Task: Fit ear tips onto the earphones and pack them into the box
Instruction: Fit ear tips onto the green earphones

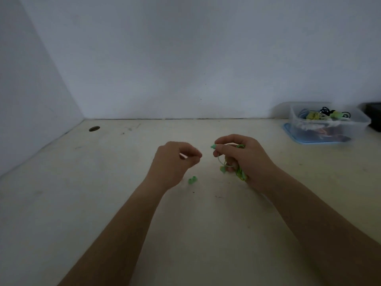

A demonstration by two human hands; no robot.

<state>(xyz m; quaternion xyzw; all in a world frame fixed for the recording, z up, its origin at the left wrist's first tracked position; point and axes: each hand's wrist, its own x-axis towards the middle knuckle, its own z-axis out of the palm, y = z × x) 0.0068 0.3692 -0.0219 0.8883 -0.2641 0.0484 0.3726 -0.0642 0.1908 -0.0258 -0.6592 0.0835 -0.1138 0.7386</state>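
Earphones (240, 174), green: gripped in the right hand (245, 159), one bud pinched at the fingertips. Left hand (175, 162): curled and blurred, so any hold cannot be told. Ear tips (192, 180) are laid on the table (103, 203) between the hands; the box (305, 124) is set far right.

Just one wide-angle head cam: looked forward and down at the table (82, 203), close over the left hand (173, 162) and right hand (245, 157), facing the wall (185, 58).

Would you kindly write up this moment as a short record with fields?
right hand: grips green earphones, one earbud pinched at fingertips
left hand: fingers curled, blurred; contents unclear
table: loose green ear tips lie near left hand
box: clear, back right, holds coiled earphones, stands on blue lid
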